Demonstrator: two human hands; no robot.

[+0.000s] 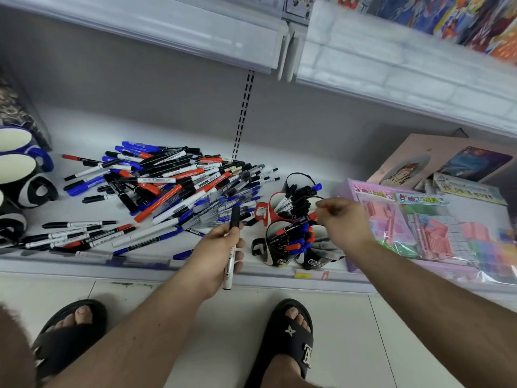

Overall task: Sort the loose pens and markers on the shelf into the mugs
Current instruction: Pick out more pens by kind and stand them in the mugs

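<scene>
Pens and markers (173,183) are heaped on the shelf (84,124) left of the mugs (291,228). Left hand (223,247) has its grip wrapped round a black-capped marker (231,247) just left of them; right hand (340,219) pinches a red pen (314,214) right over them.

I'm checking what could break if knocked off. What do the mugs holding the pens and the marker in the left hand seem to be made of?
The mugs look like glazed ceramic: thick walls, moulded handles and a glossy black or red surface with highlights. The marker gripped by the left hand looks like smooth plastic, a white printed barrel with a black cap. Neither material is certain from looks alone.
</scene>
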